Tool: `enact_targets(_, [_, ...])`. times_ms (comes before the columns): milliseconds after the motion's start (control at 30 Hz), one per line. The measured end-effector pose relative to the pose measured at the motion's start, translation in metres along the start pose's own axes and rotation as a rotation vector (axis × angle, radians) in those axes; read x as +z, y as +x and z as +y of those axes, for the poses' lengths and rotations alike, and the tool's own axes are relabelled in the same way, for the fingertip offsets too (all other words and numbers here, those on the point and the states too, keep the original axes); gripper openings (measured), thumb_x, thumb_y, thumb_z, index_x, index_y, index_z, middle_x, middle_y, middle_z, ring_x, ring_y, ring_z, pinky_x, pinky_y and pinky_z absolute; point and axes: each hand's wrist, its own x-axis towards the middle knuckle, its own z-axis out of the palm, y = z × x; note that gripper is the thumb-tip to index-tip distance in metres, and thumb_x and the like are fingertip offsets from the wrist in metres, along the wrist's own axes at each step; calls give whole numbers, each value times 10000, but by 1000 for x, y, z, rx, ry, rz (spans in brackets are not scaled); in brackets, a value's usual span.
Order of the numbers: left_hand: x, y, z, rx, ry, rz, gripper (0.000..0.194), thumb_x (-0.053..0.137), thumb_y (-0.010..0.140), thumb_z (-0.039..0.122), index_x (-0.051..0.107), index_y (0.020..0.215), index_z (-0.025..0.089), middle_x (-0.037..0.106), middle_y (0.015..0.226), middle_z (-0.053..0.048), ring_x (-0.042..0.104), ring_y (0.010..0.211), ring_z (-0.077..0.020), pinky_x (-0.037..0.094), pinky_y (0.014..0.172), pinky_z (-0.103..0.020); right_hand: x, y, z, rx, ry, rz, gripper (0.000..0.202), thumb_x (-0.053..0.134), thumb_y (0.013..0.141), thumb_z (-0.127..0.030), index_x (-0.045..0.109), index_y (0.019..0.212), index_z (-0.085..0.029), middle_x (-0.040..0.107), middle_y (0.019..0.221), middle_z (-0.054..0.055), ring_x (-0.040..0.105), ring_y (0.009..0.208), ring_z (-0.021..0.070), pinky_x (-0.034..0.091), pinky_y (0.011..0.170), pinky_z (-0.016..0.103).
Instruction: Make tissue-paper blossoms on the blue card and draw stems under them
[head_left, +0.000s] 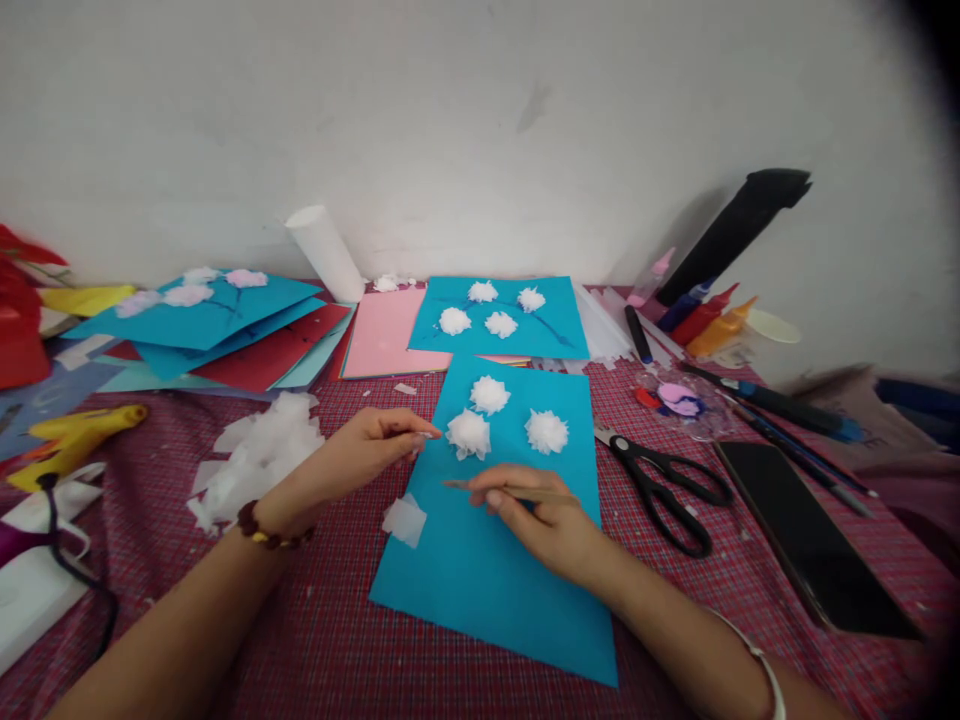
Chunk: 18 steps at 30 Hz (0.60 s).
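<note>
"in the middle — see anything?"
"a blue sheet [480, 580] on checked cloth [337, 620], with three white flowers [547, 431]."
"anything held?"
"in the right hand [551, 530], a thin wooden stick [553, 496], gripped above the sheet. on the left hand [364, 445], fingertips pinched together just beside one flower — can't tell whether round anything."
"farther out?"
"black-handled scissors [661, 470] right, pale tissue pile [259, 455] left."

A plain, pale grey, smooth-looking wall [420, 120] is rising across the upper view, a small darker grey smudge [534, 108] showing right of its middle. Soft, diffuse light is brightening the wall's lower middle, while a blurred grey shadow [686, 230] is lying on it farther right. Below, a finely checked, dark red and blue fabric tablecloth [337, 640] is spreading toward the wall, creasing at the left.
</note>
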Motion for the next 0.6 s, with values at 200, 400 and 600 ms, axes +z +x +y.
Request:
enact_targets(200, [21, 5, -7, -61, -201, -57, 303, 589, 765, 302, 493, 1037, 207, 505, 635, 75, 474, 512, -85, 401, 479, -211, -7, 2, 16, 102, -47, 156, 221, 476, 929, -284, 665, 1024, -221, 694, 892, 38, 633, 733, 157, 514, 678, 284])
enact_targets(400, [15, 7, -10, -80, -107, -60, 113, 607, 764, 283, 613, 767, 170, 547, 607, 40, 504, 553, -87, 388, 521, -212, -7, 3, 20, 133, -44, 214, 217, 465, 931, -285, 640, 1044, -225, 685, 910, 33, 603, 664, 135, 496, 618, 266])
enact_targets(600, [21, 13, -4, 74, -11, -64, 163, 564, 801, 297, 679, 849, 192, 632, 768, -1, 532, 638, -110, 395, 554, -228, -7, 5, 19, 134, -31, 221, 205, 465, 924, -269, 642, 1014, -219, 685, 889, 36, 595, 649, 133, 487, 591, 264])
